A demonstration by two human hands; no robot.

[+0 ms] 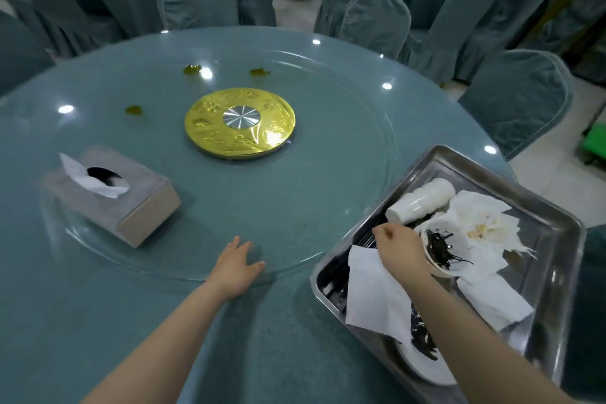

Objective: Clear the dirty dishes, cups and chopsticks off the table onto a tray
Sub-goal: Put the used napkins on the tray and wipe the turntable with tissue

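A steel tray sits at the table's right edge. It holds stacked white cups, a white bowl with dark food scraps, a white plate with more scraps, crumpled napkins and dark chopsticks along its left side. My right hand is over the tray, fingers curled and holding a white napkin that hangs below it. My left hand rests flat, fingers spread, on the rim of the glass turntable.
A grey tissue box lies on the turntable at the left. A gold hub marks the turntable's centre, with three yellowish spills behind it. Covered chairs ring the far side of the round table.
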